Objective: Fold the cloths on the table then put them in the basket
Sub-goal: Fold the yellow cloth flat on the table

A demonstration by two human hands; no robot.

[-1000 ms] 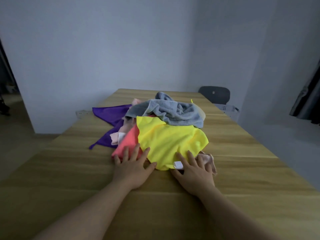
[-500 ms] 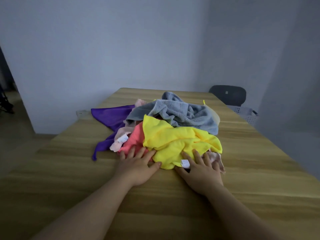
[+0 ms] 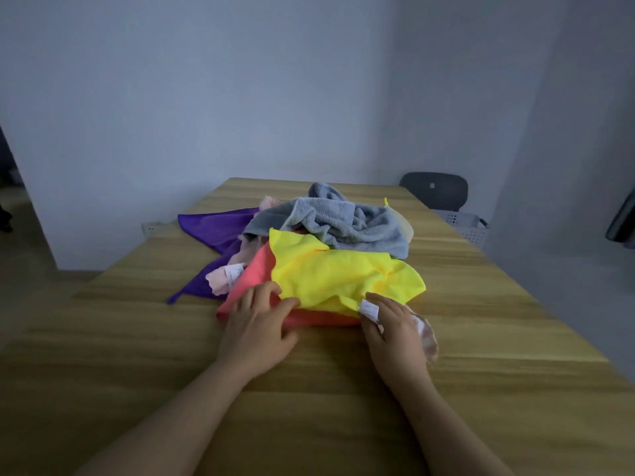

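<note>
Your left hand (image 3: pixel 257 328) is down on the coral cloth (image 3: pixel 254 269), at the near left corner of the yellow cloth (image 3: pixel 343 276). The fingers bend onto the coral fabric and the thumb stretches along its edge, right under the yellow hem. I cannot tell whether you've actually got a pinch on it.

Your right hand (image 3: pixel 395 334) sits at the near right corner of the yellow cloth, fingers nearly straight and holding nothing. A white label (image 3: pixel 368 309) from that corner lies across your index finger; its print is too small to read. A pale cloth (image 3: pixel 426 334) peeks out from under that hand, on the side away from the yellow.

The cloths are in one loose, unfolded heap on the wooden table (image 3: pixel 481 338), yellow on top at the front. The grey towel (image 3: pixel 347 225) is bunched just behind the yellow cloth. The purple cloth (image 3: pixel 216 225) spreads out to its left. A light pink cloth (image 3: pixel 220 280) lies between purple and coral, showing a tag (image 3: pixel 235 272) with faint, unreadable print.

The basket (image 3: pixel 464 226), white and perforated, is well beyond the yellow cloth to the right, off the table's far corner beside a dark chair (image 3: pixel 434 188).
</note>
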